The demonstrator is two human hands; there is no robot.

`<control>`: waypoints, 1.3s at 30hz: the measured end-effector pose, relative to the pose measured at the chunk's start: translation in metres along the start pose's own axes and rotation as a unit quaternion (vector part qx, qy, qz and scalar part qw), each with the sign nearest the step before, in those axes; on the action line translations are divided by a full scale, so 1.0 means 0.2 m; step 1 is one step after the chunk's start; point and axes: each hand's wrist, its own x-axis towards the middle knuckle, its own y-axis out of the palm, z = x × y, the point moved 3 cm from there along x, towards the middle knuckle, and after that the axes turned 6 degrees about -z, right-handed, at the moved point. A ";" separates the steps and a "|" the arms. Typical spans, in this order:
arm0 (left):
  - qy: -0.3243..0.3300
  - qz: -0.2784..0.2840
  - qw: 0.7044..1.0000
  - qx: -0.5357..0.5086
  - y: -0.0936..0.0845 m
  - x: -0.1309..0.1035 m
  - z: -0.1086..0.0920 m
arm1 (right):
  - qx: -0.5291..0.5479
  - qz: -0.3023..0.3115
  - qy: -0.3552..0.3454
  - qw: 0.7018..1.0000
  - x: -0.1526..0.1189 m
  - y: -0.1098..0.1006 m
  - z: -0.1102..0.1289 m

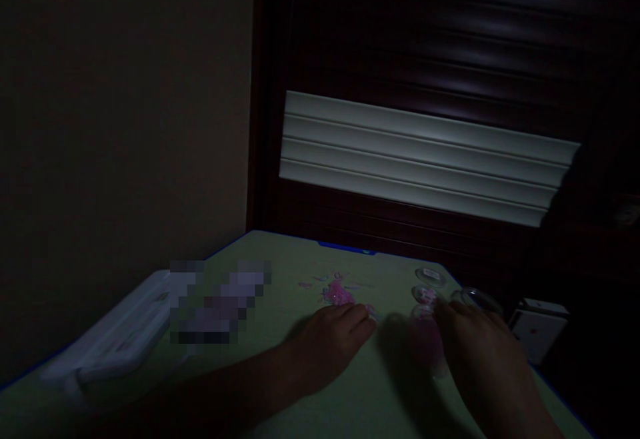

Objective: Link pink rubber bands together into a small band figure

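Note:
A small pile of pink pieces (pixel 339 293) lies in the middle of the dim green table, with thin loose bits around it. Just in front of the pile is my left hand (pixel 336 339), its fingers bent together over small bits at their tips; what they pinch is too small to name. My right hand (pixel 480 346) reaches in from the right, beside a blurred pink item (pixel 427 340) in clear plastic. Its fingertips are dark and partly hidden, so its hold cannot be made out. Behind them sits a small round container with pink contents (pixel 426 294).
A round clear lid (pixel 431 276) with a label lies at the back right, and a clear round dish (pixel 480 300) is behind my right hand. A white tray-like object (pixel 120 326) runs along the left edge. A white box (pixel 539 329) stands beyond the right edge.

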 end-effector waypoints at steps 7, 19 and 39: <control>-0.007 -0.004 1.000 -0.014 0.01 0.00 0.00 | 0.040 0.015 -0.017 0.999 -0.01 0.05 0.00; -0.164 0.010 0.982 -0.098 0.08 -0.01 0.13 | 0.085 0.009 -0.030 0.996 0.01 0.02 0.06; -0.106 0.040 0.994 -0.007 0.14 0.02 0.13 | 0.132 0.023 -0.028 0.991 0.01 0.02 0.12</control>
